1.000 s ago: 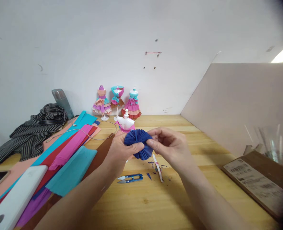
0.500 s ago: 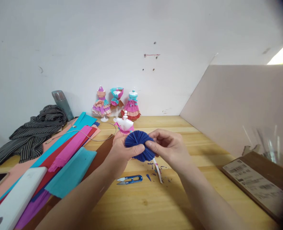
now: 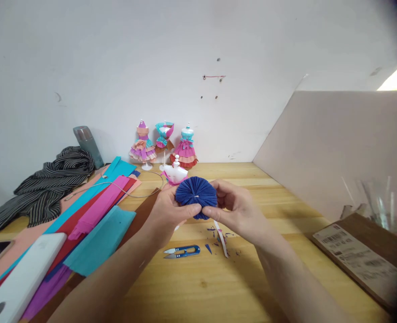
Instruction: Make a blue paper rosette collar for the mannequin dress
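Note:
A round, pleated dark blue paper rosette (image 3: 195, 195) is held upright above the wooden table (image 3: 218, 278), its flat face toward me. My left hand (image 3: 171, 214) pinches its lower left edge with thumb and fingers. My right hand (image 3: 237, 210) pinches its lower right edge. Both hands are closed on it. Just behind the rosette stands a small white mannequin with a pink skirt (image 3: 176, 174), partly hidden by it.
Blue thread snips (image 3: 182, 252) and paper scraps with a white strip (image 3: 221, 235) lie below the hands. Coloured crepe paper sheets (image 3: 93, 215) and a white case (image 3: 19, 280) lie left, striped cloth (image 3: 46, 184) and flask (image 3: 88, 144) behind. Three dressed mannequins (image 3: 164, 143) stand by the wall. A labelled cardboard package (image 3: 359, 258) lies right.
The rosette has turned from a bent, half-folded shape into a flat full circle facing me and sits slightly higher. Both hands shifted their pinch to its lower edge.

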The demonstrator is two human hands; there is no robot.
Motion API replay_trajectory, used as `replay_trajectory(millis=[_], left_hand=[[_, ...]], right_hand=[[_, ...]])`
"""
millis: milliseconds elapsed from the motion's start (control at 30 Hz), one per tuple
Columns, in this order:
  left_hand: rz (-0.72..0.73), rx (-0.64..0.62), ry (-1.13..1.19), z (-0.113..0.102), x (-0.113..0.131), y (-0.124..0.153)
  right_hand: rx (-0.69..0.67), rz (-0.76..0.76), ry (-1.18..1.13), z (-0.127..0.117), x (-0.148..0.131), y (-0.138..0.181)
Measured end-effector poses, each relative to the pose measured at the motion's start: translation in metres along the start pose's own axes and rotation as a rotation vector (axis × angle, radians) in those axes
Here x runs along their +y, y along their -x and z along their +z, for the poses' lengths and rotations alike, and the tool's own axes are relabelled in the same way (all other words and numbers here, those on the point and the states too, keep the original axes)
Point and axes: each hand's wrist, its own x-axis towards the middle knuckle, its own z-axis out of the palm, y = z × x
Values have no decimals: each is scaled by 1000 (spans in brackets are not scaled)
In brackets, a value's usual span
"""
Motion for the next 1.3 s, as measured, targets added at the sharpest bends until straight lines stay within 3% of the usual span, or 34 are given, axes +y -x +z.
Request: replay_trajectory(millis=[333, 467, 633, 767, 933, 1067, 1167, 1300], left_hand=[[-54, -217, -33, -14, 14, -3], [-90, -202, -186, -22, 27, 0], [-29, -144, -344, -28, 33, 2], [35, -166, -498, -33, 46, 6], [272, 92, -792, -51, 76, 19], [332, 254, -815, -62, 86, 20], [353, 296, -751, -68, 80, 9], [313, 264, -577, -71, 60, -10]], right_hand=[[109, 16, 21, -6, -3, -3], [62, 45, -26, -6, -2, -4], [-54, 69, -94, -4, 3, -4], [-125, -5, 94, -5, 5, -1], [-286, -197, 463, -3, -1, 2], [-240, -343, 527, 5, -8, -5], [-153, -364, 597, 10, -17, -17], [-84, -331, 705, 13, -25, -38]])
